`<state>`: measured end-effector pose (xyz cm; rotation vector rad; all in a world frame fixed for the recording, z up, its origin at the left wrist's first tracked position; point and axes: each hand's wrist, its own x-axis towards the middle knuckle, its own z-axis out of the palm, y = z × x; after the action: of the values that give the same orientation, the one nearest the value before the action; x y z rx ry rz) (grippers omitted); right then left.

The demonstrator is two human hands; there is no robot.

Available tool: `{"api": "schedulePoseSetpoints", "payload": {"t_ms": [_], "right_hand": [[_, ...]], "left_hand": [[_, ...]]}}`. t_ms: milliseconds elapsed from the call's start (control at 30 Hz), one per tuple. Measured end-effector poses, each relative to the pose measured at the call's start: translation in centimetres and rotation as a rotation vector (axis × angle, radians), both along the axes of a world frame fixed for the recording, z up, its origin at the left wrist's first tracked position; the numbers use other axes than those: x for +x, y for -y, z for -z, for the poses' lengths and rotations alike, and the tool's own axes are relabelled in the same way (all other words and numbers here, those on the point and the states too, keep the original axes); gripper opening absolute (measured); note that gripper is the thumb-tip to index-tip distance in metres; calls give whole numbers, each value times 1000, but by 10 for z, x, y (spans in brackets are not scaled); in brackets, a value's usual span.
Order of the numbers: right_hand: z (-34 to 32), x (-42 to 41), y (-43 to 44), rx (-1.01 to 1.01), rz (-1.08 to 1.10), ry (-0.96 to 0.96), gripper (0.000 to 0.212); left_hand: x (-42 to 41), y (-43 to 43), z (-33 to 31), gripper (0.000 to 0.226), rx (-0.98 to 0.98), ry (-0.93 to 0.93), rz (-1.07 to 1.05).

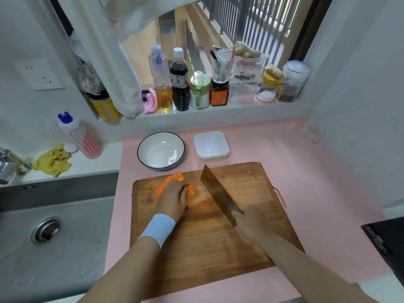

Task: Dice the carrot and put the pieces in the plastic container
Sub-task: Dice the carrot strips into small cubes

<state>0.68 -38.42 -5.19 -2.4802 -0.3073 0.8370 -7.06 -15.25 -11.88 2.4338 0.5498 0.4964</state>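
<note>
View: seen from the person's head, looking down at a kitchen counter beside a sink (54, 237).
Work surface: a wooden cutting board (207, 243) on a pink mat (284, 145).
Carrot: the carrot (175, 177) lies at the far left of the board, cut into long orange strips bunched together. A few orange bits show just behind the blade. 1 trimmed stub (149, 187) sits apart near the left edge.
Left hand: the left hand (172, 196) rests on top of the strips, fingers bent down and clamped on them to hold the bunch steady.
Right hand: the right hand (251, 224) is wrapped tightly around the handle of a broad cleaver (218, 191). The blade stands on edge, just to the right of the carrot.
Container: the plastic container (211, 145), white and square, stands beyond the board, well apart from the carrot. It appears to have its lid on, and no carrot is seen in it.
Bowl: 1 white bowl (161, 150) with a dark rim stands left of the container.
Step in hand: cutting across the strips to make dice, judging by the grip and blade position.
Next move: probably bring the blade down close to the left fingertips, with knuckles tucked back. The container will likely need opening before any pieces go in.
</note>
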Motion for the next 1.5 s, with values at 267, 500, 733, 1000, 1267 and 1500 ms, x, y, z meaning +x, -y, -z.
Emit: {"api": "schedulePoseSetpoints", "payload": {"t_ms": [267, 500, 733, 1000, 1267, 1500], "right_hand": [[-11, 18, 30, -13, 90, 29, 35], [-14, 31, 37, -35, 39, 86, 31], [-17, 21, 30, -106, -124, 191, 31], [-13, 25, 31, -102, -147, 204, 30], [-6, 24, 29, -83, -180, 186, 31], [1, 21, 24, -22, -199, 199, 29]], "left_hand": [[30, 62, 14, 17, -271, -134, 32], [36, 72, 19, 26, -122, -232, 92], [18, 69, 39, 26, 42, -71, 294], [34, 75, 39, 20, 116, -55, 324], [37, 91, 38, 31, 167, -117, 145], [26, 80, 49, 18, 204, 103, 392]]}}
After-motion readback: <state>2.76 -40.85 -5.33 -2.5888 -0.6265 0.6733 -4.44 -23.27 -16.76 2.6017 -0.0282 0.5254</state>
